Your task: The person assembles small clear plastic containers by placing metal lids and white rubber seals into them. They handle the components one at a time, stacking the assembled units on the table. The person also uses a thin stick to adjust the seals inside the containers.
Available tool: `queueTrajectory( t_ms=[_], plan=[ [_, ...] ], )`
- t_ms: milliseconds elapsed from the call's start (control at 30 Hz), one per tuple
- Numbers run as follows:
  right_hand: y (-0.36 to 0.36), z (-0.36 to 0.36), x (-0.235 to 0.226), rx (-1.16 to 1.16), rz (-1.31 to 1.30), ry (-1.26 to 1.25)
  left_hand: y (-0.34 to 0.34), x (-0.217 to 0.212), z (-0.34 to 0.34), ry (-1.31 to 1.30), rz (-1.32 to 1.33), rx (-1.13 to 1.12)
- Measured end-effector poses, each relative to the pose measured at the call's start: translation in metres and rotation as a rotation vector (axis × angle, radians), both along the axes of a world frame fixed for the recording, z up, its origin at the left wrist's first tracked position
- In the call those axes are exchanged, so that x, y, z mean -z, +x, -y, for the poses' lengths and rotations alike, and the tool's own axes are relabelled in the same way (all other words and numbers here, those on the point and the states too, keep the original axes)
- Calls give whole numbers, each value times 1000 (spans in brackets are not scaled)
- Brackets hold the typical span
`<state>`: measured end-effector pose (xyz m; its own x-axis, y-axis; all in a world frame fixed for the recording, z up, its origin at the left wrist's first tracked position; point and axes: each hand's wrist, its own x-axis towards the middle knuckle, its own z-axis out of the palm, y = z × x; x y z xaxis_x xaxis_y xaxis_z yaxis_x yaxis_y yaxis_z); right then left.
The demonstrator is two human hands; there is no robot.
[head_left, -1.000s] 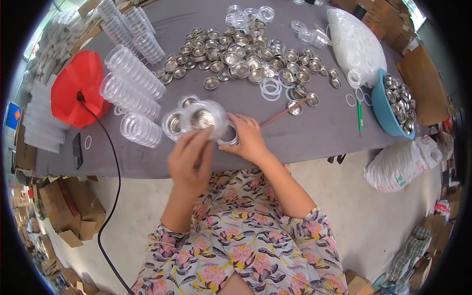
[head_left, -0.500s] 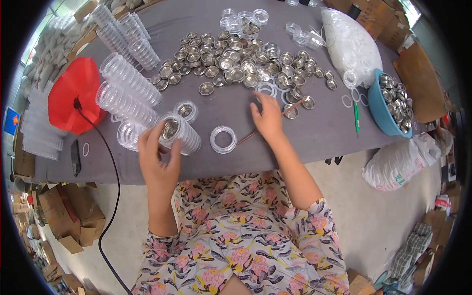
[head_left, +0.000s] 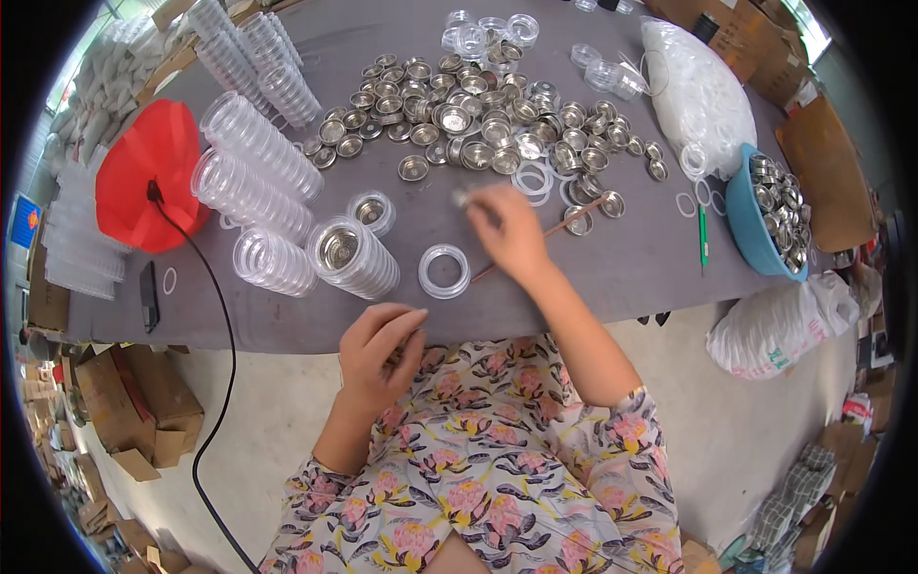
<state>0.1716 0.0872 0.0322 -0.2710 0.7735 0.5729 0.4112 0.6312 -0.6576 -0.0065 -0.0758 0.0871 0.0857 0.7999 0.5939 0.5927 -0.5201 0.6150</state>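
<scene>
My right hand (head_left: 509,231) reaches over the grey table (head_left: 593,273) with its fingertips pinched on a small metal cup (head_left: 462,199), which is blurred. Just beyond it lies a pile of several metal cups (head_left: 469,120) and white rings (head_left: 533,179). A clear round container (head_left: 444,271) lies flat near the wrist. My left hand (head_left: 378,349) hovers at the table's front edge, fingers loosely apart and holding nothing. Left of the clear container lies a stack of clear containers (head_left: 359,258) on its side, with a metal cup in its end.
More clear stacks (head_left: 253,158) lie at the left beside a red object (head_left: 143,177) with a black cable (head_left: 225,316). A thin stick (head_left: 579,220), a green pen (head_left: 703,239), a blue bowl (head_left: 751,225) of cups and a white bag (head_left: 693,86) sit at the right.
My left hand has let go of the stack and drawn back to the table edge. My right hand reached to the pile and now holds a small metal cup.
</scene>
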Motion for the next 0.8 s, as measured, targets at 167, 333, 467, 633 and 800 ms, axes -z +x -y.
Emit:
queueTrajectory(
  t_ms=[167, 333, 467, 633, 800],
  plan=[
    [9, 50, -9, -278, 251, 16, 22, 14, -20, -179, -61, -63],
    [17, 52, 2, -216, 112, -4, 23, 41, -33, -353, -281, 4],
    [19, 53, 5, -160, 60, -134, 29, 37, -40, -472, -374, -15],
    [5, 55, 8, -190, 62, -173, 29, 48, -49, -471, -352, -20],
    [-4, 58, 12, -294, 76, -189, 29, 52, -33, -313, -149, -95]
  ],
)
